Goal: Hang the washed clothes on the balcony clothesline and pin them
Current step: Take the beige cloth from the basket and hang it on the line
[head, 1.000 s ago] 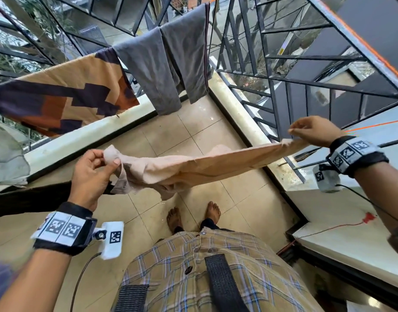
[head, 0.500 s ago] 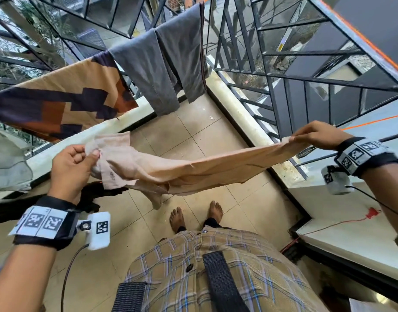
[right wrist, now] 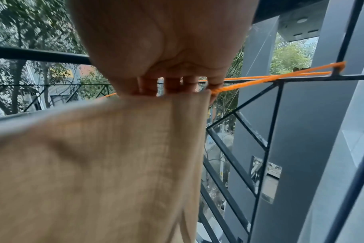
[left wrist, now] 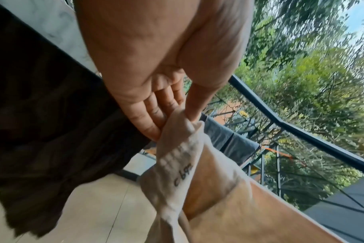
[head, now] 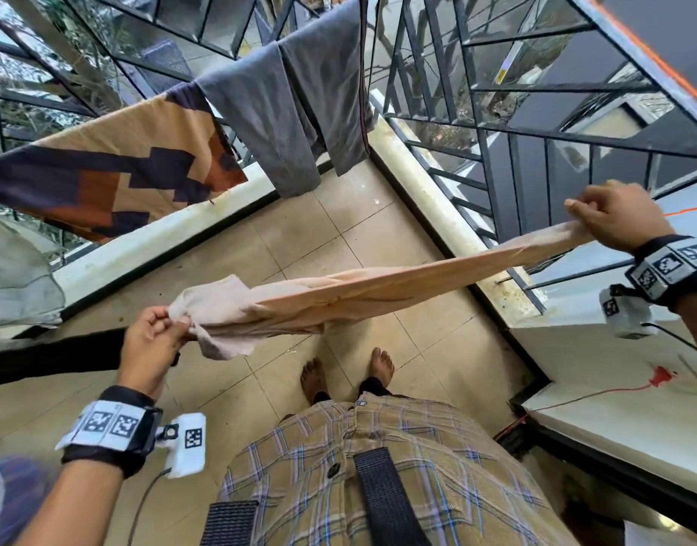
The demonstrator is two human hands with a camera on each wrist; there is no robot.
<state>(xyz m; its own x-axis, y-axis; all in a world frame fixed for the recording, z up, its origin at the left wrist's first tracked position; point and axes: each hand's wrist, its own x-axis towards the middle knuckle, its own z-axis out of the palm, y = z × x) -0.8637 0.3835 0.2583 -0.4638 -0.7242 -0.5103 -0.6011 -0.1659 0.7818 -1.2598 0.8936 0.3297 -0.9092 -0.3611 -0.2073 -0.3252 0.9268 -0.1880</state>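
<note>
A beige garment (head: 378, 293) is stretched flat between my two hands above the balcony floor. My left hand (head: 157, 333) pinches its bunched waistband end (left wrist: 177, 148) at the lower left. At the right, next to the railing, my right hand (head: 598, 218) grips the other end (right wrist: 166, 105). An orange clothesline (right wrist: 270, 77) runs just behind my right fingers and is tied to the grille. No clothes pins show in any view.
Grey trousers (head: 295, 112) and a tan, purple and orange patterned cloth (head: 114, 163) hang at the back. A pale cloth (head: 16, 277) and a dark garment (head: 55, 356) hang at the left. The metal grille (head: 496, 112) encloses the balcony; my bare feet (head: 346, 372) stand on tiles.
My right hand has pulled its end up and further right, drawing the garment taut. My left hand has moved back toward the centre and lower, still holding the bunched end.
</note>
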